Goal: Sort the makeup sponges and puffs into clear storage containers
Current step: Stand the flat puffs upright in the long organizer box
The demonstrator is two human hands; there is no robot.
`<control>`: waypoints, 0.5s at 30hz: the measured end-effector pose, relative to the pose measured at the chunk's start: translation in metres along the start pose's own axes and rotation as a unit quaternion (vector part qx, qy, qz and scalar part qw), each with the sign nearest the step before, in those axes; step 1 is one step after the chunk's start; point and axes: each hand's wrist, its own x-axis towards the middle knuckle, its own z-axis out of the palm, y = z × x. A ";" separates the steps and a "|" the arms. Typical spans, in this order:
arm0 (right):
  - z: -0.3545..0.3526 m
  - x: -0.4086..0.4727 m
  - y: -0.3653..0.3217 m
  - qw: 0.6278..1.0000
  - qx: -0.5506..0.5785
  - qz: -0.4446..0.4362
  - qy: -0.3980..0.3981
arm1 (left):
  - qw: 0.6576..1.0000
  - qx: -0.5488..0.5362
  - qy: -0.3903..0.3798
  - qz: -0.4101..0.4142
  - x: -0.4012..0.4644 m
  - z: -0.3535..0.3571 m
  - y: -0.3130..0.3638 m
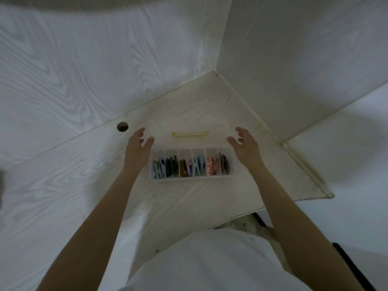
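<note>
A clear storage container (pixel 192 164) sits at the centre of the frame on a pale wood-grain table (pixel 63 185). It is divided into six side-by-side compartments. Makeup sponges and puffs (pixel 190 166) stand on edge inside them — light blue at the left end, then dark green and black, brown and lilac, blue, pink and patterned, and dark brown-red at the right end.

The container's transparent lid (pixel 189 131) is open and lies back beyond the compartments, toward the upper centre of the frame. A yellow handle (pixel 190 134) runs across it.

The left hand (pixel 138 143) is just beside the container's upper left corner, fingers spread and loosely curved, holding nothing. The right hand (pixel 243 143) mirrors it at the upper right corner, fingers also spread and relaxed, with nothing between them. Whether either hand touches the lid's edge cannot be told — the clear plastic is hard to separate from the table behind it.

A round cable hole (pixel 122 126) is cut into the table left of the left hand. White panels (pixel 294 59) rise behind the table and meet in a corner at the upper centre. The person's white garment (pixel 199 261) fills the lower centre of the frame.
</note>
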 end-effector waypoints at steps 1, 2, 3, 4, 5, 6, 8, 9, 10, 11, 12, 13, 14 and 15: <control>0.000 0.005 -0.007 0.996 0.055 0.055 -0.041 | 0.996 -0.057 -0.031 -0.054 0.004 0.000 0.003; 0.003 0.009 -0.013 0.989 0.102 0.088 -0.068 | 0.989 -0.109 -0.053 -0.081 0.008 -0.002 0.005; 0.006 0.013 -0.016 0.983 0.137 0.098 -0.074 | 0.984 -0.142 -0.063 -0.083 0.011 -0.003 0.008; 0.007 0.015 -0.019 0.981 0.159 0.093 -0.062 | 0.984 -0.152 -0.060 -0.068 0.012 -0.005 0.012; 0.008 0.016 -0.022 0.983 0.169 0.069 -0.035 | 0.985 -0.156 -0.049 -0.047 0.012 -0.008 0.016; 0.008 0.015 -0.024 0.985 0.170 0.035 -0.006 | 0.985 -0.169 -0.033 -0.030 0.010 -0.011 0.019; 0.004 0.005 -0.024 0.982 0.184 -0.022 0.030 | 0.976 -0.218 -0.008 -0.018 0.003 -0.018 0.022; 0.001 -0.003 -0.022 0.980 0.190 -0.042 0.043 | 0.973 -0.232 0.003 -0.018 -0.003 -0.022 0.022; -0.001 -0.012 -0.017 0.979 0.186 -0.063 0.055 | 0.974 -0.226 0.012 -0.018 -0.010 -0.025 0.020; -0.003 -0.021 -0.009 0.979 0.179 -0.069 0.063 | 0.979 -0.204 0.014 -0.012 -0.020 -0.026 0.016; -0.004 -0.028 0.001 0.983 0.158 -0.068 0.062 | 0.985 -0.173 0.006 0.005 -0.027 -0.025 0.012; -0.002 -0.035 0.011 0.989 0.124 -0.067 0.051 | 0.992 -0.126 -0.007 0.028 -0.033 -0.022 0.005; 0.001 -0.041 0.021 0.993 0.085 -0.072 0.036 | 0.996 -0.060 -0.023 0.055 -0.041 -0.021 -0.002; 0.005 -0.044 0.029 0.994 0.041 -0.093 0.029 | 0.995 0.010 -0.037 0.089 -0.045 -0.019 -0.007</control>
